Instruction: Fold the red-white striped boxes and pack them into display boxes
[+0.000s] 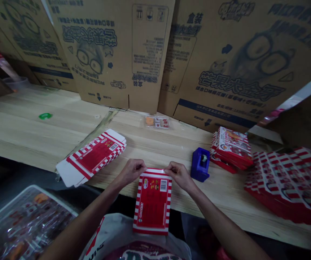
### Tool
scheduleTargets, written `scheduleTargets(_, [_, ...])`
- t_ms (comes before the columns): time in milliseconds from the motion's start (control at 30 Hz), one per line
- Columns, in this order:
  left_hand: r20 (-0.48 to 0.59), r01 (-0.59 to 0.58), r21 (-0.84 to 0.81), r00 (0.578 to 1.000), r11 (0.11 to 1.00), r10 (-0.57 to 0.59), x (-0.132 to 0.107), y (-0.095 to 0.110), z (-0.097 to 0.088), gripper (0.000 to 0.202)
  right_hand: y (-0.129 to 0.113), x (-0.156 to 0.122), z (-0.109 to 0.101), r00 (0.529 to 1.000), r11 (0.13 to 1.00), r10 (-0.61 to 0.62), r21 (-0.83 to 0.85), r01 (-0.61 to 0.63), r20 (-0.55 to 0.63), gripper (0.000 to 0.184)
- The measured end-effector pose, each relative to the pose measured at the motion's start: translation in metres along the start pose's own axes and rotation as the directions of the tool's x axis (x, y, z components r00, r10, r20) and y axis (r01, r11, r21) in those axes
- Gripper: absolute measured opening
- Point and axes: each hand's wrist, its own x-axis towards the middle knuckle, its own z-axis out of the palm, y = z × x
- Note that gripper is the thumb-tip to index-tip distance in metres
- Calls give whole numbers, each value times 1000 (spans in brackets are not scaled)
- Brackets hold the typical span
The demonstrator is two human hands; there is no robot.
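A red carton with a red-and-white striped border (154,202) lies back side up over the table's near edge, its barcode at the upper right. My left hand (134,171) pinches its far left corner, and my right hand (179,172) pinches the far right corner. Both sets of fingers are closed along the carton's far end. To the left rests a stack of flat striped cartons (93,155) of the same print. Right of my right hand stands a blue tape dispenser (200,164).
Striped boxes (232,144) are piled behind the dispenser, with many more boxes (288,180) at far right. A clear sealed pack (157,122) and a green ring (45,116) lie on the table (155,144). Large cardboard cartons (112,54) wall the back. A tub of wrapped packs (28,224) stands lower left.
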Motion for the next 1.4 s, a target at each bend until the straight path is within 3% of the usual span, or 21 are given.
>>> scheduleTargets(300, [3,-74,-6,997,997,74,-17,-5,8,18,-7,-20,6,999,998,-47,-46,46,-25,24])
scheduleTargets(433, [-99,-66,-49,993,997,61,-28,-14,14,14,1,-36,15,989,993,-115,5,116,-96,14])
scheduleTargets(533, [-152,-6,-212,988,977,-27,-33,-21,23,15,9,-48,27,976,990,-109,69,124,-191,13])
scheduleTargets(600, [-119,55,-381,987,923,-108,-36,-23,29,19,11,-54,31,970,990,-110,62,126,-215,13])
scheduleTargets(700, [-49,153,-542,976,827,-212,-37,-21,34,34,14,-58,15,950,987,-160,-28,159,-269,27])
scheduleTargets(733, [-49,167,-561,971,811,-234,-36,-20,33,37,17,-59,4,911,984,-178,-75,161,-373,33])
scheduleTargets(767, [-69,167,-574,966,802,-251,-34,-19,32,38,21,-60,-11,837,982,-188,-128,142,-515,35])
scheduleTargets(833, [-119,159,-591,952,791,-280,-29,-15,25,40,32,-61,-43,617,981,-172,-192,35,-768,32])
scheduleTargets(867, [-140,155,-602,945,783,-295,-25,-13,20,41,39,-60,-58,527,982,-142,-185,-30,-838,31])
scheduleTargets(900, [-150,157,-611,939,776,-309,-22,-12,15,43,46,-59,-71,474,984,-104,-161,-81,-874,31])
scheduleTargets(967, [-149,170,-612,934,773,-324,-16,-10,5,45,59,-54,-87,457,988,-27,-94,-125,-889,30])
scheduleTargets(1067, [-136,193,-545,940,816,-313,-13,-11,-10,44,72,-42,-89,444,995,16,-31,-99,-896,29])
scheduleTargets(1233, [-58,252,-463,948,850,-313,-14,-22,-27,42,73,-38,-64,331,999,47,50,1,-943,31])
scheduleTargets(1400, [-65,255,-423,948,869,-310,-9,-29,-29,43,71,-56,-33,286,996,26,48,71,-958,29])
